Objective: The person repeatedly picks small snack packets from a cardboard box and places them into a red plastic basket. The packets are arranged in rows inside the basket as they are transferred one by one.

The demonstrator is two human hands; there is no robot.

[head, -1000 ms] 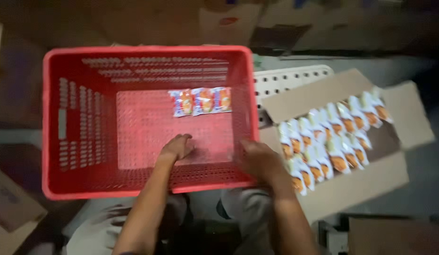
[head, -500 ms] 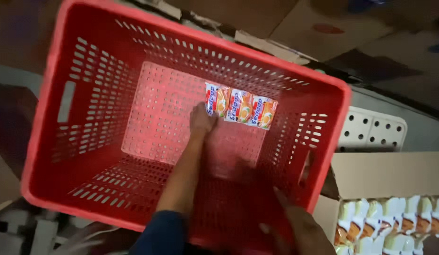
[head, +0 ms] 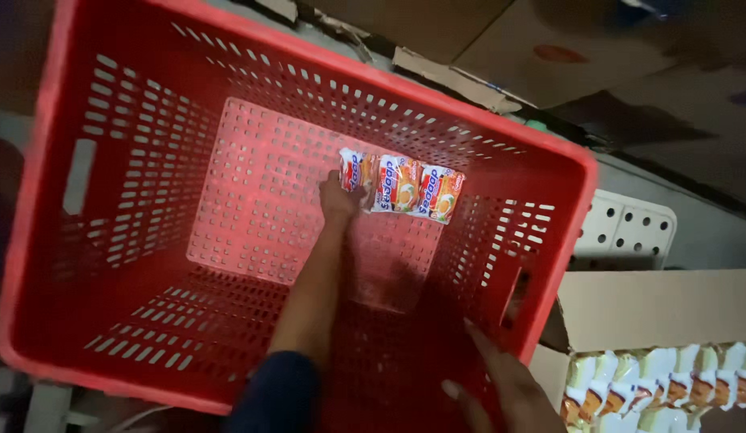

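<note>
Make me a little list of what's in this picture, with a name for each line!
Place: red plastic crate with holed walls
Inside: three noodle packets in a row on the crate floor
Left hand: reaches in, touching the leftmost packet
Right hand: at the crate's near right wall
Beside: open cardboard box with more packets

Three orange-and-white noodle packets (head: 401,187), side by side, flat on red crate (head: 108,265) floor, far right corner
</note>
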